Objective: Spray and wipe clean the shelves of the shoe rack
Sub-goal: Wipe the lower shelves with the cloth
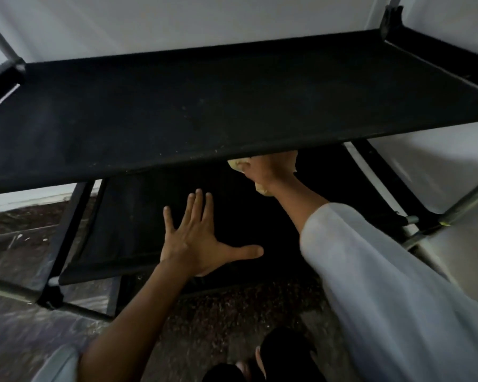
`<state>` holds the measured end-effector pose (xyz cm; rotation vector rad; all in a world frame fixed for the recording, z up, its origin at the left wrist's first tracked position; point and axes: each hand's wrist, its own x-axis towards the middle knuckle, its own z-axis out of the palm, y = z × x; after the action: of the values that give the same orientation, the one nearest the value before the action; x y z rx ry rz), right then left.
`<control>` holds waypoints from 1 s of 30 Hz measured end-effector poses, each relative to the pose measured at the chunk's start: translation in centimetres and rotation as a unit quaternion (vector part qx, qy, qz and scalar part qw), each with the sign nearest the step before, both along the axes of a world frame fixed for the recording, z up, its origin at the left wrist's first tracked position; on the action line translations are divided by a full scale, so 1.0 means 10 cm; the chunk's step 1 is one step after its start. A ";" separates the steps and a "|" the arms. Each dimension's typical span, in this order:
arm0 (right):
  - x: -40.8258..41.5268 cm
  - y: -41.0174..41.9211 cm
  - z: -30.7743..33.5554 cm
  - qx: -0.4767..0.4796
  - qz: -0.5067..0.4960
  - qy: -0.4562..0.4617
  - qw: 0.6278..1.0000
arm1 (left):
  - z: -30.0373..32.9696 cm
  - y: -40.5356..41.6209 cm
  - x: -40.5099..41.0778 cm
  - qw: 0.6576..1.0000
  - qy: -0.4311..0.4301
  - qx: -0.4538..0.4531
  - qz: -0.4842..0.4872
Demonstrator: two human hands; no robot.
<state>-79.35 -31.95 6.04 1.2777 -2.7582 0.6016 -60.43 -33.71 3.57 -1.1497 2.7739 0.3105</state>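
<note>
The shoe rack has black fabric shelves on grey metal poles. Its upper shelf (232,106) fills the top half of the view and carries pale specks. Below it lies a lower shelf (127,216). My left hand (196,238) rests flat on the lower shelf near its front edge, with the fingers spread wide. My right hand (268,168) reaches under the upper shelf's front edge, shut on a pale yellow cloth (236,164) that pokes out around the hand. The fingers are partly hidden by the upper shelf. No spray bottle is in view.
A white wall stands behind the rack. Grey poles (453,208) and black corner joints (392,20) frame the right side. The floor (232,312) is dark speckled stone. My feet (273,359) are at the bottom edge.
</note>
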 end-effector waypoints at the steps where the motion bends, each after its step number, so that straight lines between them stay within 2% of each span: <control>1: -0.01 -0.03 -0.02 0.006 -0.002 -0.016 1.000 | 0.01 0.00 0.00 1.000 0.004 -0.004 0.000; 4: 0.12 0.05 0.04 0.016 -0.011 0.011 1.000 | 0.06 0.03 0.01 1.000 0.009 -0.007 0.005; 6: 0.23 0.26 0.16 0.091 0.079 0.021 0.992 | 0.09 0.04 0.02 1.000 0.015 -0.011 0.007; 8: 0.28 0.55 0.28 0.175 0.209 -0.010 0.962 | 0.13 0.05 0.02 1.000 0.014 -0.014 0.006; 11: 0.33 0.93 0.36 0.215 0.296 -0.038 0.930 | 0.16 0.08 0.02 1.000 0.015 -0.016 0.008; 17: 0.35 0.83 0.16 0.141 0.227 0.023 0.963 | 0.16 0.09 0.02 1.000 0.002 -0.015 0.007; 20: 0.19 0.44 0.04 0.121 0.131 0.079 0.981 | 0.12 0.07 0.01 1.000 0.002 -0.021 0.003; 22: -0.07 0.25 0.04 0.024 0.029 0.026 0.999 | 0.10 0.06 0.02 1.000 0.003 -0.026 -0.002; 23: -0.19 0.21 0.06 0.015 0.003 0.038 0.999 | 0.09 0.05 0.02 1.000 0.003 -0.027 -0.005; 24: -0.29 0.19 0.04 0.033 0.002 0.044 0.998 | 0.09 0.04 0.03 1.000 0.003 -0.027 -0.006; 26: -0.32 0.18 0.02 0.089 0.063 0.038 0.993 | 0.11 0.04 0.03 1.000 -0.001 -0.021 -0.008; 27: -0.29 0.23 0.03 0.128 0.073 0.082 0.986 | 0.13 0.05 0.04 1.000 -0.001 -0.017 -0.008; 29: -0.12 0.44 0.17 0.149 0.050 0.071 0.985 | 0.16 0.08 0.03 1.000 -0.003 -0.011 -0.007; 30: -0.04 0.59 0.26 0.168 0.084 0.052 0.981 | 0.19 0.09 0.03 1.000 -0.007 -0.008 -0.007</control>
<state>-79.74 -26.05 8.64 1.5661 -2.7639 0.0687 -60.10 -32.82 5.45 -1.1309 2.7759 0.2790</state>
